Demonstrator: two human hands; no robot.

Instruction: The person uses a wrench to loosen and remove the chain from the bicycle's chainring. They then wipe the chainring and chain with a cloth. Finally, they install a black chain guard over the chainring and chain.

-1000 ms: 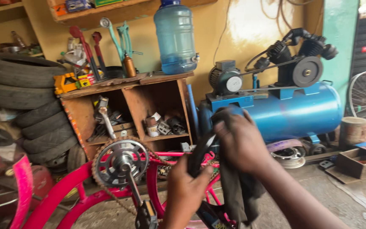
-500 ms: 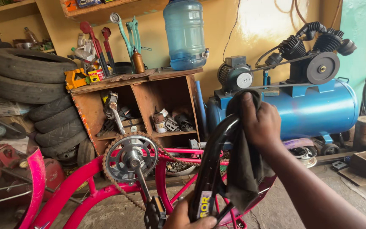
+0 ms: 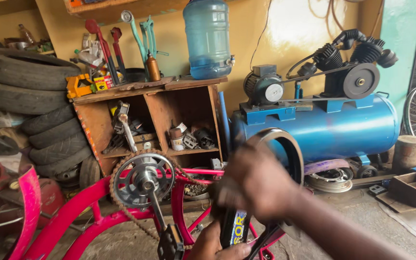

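1. Compressor (image 3: 333, 127), blue-tanked with a black motor and pump on top, fills the right half of the frame behind the hands.
2. Stacked tyres (image 3: 25, 86) lean at the far left beside a wooden shelf unit (image 3: 188, 103), which carries a blue water jug (image 3: 208, 38) and hand tools.
3. Pink bicycle frame (image 3: 87, 212) lies upturned across the lower left, its chainring (image 3: 143, 180) and pedal crank facing the camera.
4. Bicycle tyre (image 3: 287, 149), black, stands at lower centre, its top arc curving up in front of the tank.
5. Right hand (image 3: 258, 183), blurred by motion, is closed over the tyre's left side at centre; half a second ago it sat higher, on the arc's top, clutching a dark cloth.
6. Left hand (image 3: 213, 245) at the bottom edge is curled around the tyre's lower part, as before.
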